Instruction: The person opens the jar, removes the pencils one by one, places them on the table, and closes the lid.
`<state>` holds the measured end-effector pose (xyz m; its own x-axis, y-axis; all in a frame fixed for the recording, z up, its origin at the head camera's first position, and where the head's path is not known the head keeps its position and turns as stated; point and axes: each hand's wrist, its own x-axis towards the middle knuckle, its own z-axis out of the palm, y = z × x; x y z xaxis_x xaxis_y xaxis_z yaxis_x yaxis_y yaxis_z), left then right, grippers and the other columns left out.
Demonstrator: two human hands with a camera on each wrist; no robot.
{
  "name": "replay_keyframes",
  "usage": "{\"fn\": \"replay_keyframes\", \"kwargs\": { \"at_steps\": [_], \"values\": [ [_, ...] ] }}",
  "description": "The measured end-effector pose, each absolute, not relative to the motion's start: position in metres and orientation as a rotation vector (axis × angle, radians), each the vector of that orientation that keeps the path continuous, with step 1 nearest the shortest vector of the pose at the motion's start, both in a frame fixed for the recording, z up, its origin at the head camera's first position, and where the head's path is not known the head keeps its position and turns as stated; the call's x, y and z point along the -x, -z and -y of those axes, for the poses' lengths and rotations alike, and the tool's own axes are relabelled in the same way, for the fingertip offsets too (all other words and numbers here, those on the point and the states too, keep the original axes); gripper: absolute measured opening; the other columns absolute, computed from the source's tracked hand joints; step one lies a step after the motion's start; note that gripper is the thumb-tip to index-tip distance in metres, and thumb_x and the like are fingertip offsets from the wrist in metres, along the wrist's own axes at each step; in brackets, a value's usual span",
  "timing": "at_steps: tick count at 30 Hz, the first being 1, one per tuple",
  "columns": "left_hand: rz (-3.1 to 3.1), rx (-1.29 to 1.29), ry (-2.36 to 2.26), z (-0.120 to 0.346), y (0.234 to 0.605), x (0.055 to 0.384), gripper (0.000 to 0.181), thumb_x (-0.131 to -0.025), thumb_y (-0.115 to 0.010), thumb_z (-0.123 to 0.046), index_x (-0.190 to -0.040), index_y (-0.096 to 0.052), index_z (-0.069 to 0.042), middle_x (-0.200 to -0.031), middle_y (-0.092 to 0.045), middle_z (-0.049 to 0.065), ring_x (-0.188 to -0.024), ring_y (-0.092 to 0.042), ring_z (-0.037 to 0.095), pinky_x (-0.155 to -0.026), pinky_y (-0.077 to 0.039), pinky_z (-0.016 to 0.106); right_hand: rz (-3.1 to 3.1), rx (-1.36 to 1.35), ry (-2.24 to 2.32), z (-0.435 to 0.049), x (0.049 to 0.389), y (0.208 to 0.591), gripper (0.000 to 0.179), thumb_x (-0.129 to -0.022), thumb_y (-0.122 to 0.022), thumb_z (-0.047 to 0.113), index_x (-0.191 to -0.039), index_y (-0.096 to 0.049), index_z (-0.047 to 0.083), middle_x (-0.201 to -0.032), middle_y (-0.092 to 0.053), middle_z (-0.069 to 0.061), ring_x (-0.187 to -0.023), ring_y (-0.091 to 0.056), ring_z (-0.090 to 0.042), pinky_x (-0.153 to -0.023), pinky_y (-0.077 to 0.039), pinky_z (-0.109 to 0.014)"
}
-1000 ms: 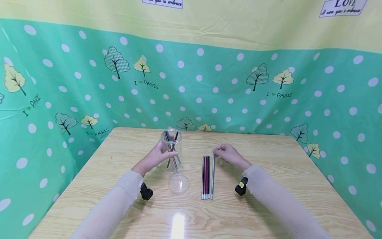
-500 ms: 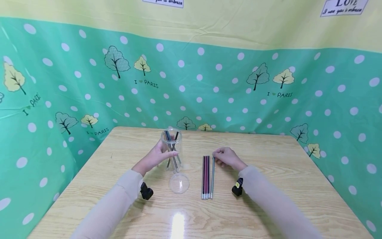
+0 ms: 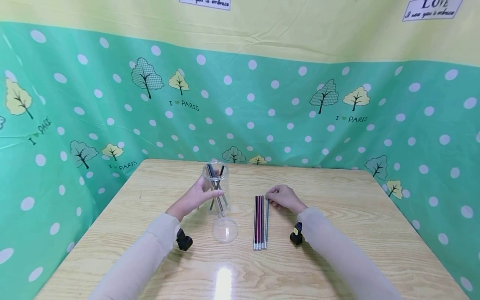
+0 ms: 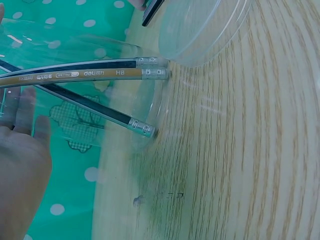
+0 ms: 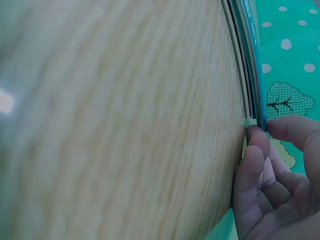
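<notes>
My left hand (image 3: pixel 195 198) is wrapped around a clear plastic jar (image 3: pixel 226 187), which stands upright and uncapped. Inside it several pencils (image 4: pixel 95 75) lean crosswise, metal-capped ends down at the base. A round clear lid (image 3: pixel 225 230) lies just in front of the jar. To the right, several dark and maroon pencils (image 3: pixel 258 223) lie side by side in a row, silver ends toward me. Along the row's right edge lies a blue pencil (image 3: pixel 266 227); my right hand (image 3: pixel 283 197) pinches its far end between thumb and fingertip, as the right wrist view (image 5: pixel 253 45) also shows.
The wooden table (image 3: pixel 337 250) reaches back to a green dotted cloth (image 3: pixel 262 104) hung behind it and at both sides. Black cameras (image 3: pixel 183 240) sit on both wrists. A light glare falls on the table's front.
My right hand has moved slightly left and toward me, bringing the blue pencil closer against the row. The left hand and the jar have stayed put.
</notes>
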<state>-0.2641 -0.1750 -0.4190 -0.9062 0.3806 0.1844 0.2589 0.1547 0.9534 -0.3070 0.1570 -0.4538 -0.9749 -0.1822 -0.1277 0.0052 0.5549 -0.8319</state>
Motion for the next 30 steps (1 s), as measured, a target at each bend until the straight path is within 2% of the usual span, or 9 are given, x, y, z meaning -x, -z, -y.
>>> {"fn": "replay_keyframes", "kwargs": {
  "at_steps": [14,21,30],
  "values": [
    [-2.315,-0.653,-1.863,0.1754,0.4193,0.2652,0.080,-0.093,-0.074,-0.025,-0.156,-0.026,-0.025,-0.160,-0.032,0.004,-0.149,-0.023,0.028,-0.119,-0.013,0.058,-2.635,0.183,1.333,-0.1516,0.3050,0.4517,0.019,-0.097,-0.068,0.020,-0.105,-0.070,0.003,-0.079,-0.067,-0.007,-0.059,-0.061,-0.017,-0.054,-0.056,-0.029],
    [-2.303,-0.642,-1.872,0.1765,0.4203,0.2657,0.078,-0.093,-0.075,-0.026,-0.155,-0.028,-0.028,-0.160,-0.031,0.002,-0.149,-0.022,0.026,-0.119,-0.012,0.057,-2.639,0.189,1.332,-0.1505,0.3059,0.4538,0.018,-0.097,-0.068,0.019,-0.104,-0.071,0.003,-0.078,-0.067,-0.007,-0.060,-0.061,-0.017,-0.053,-0.056,-0.030],
    [-2.307,-0.633,-1.871,0.1759,0.4197,0.2648,0.080,-0.093,-0.075,-0.024,-0.156,-0.026,-0.027,-0.161,-0.031,0.004,-0.149,-0.022,0.028,-0.118,-0.012,0.059,-2.649,0.191,1.307,-0.1477,0.3058,0.4533,0.018,-0.097,-0.069,0.020,-0.103,-0.072,0.004,-0.078,-0.067,-0.007,-0.061,-0.062,-0.017,-0.053,-0.056,-0.030]
  ]
}}
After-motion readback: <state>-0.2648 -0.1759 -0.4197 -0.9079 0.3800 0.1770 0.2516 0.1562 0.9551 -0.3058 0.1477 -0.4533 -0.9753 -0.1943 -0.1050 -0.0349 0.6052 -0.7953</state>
